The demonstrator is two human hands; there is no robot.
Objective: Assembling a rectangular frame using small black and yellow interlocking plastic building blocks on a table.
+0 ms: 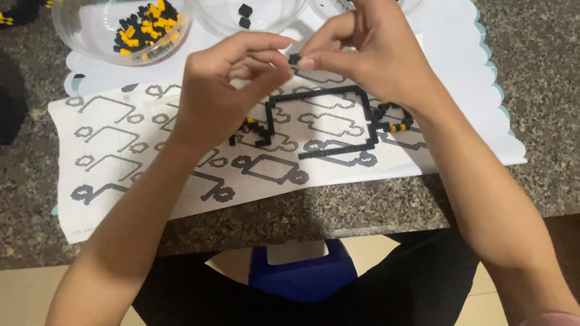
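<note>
My left hand and my right hand meet above the paper, fingertips together on a tiny black brick. Below them lies a flat build of small black bricks, a four-sided outline with black and yellow ends at its right and a black and yellow bit at its left. It rests on a white instruction sheet printed with grey step drawings. My left hand hides part of the build's left side.
A clear bowl at the back left holds several black and yellow bricks. A second clear bowl holds two black bricks. A white scalloped mat lies on the speckled stone counter. A blue stool shows below the counter's edge.
</note>
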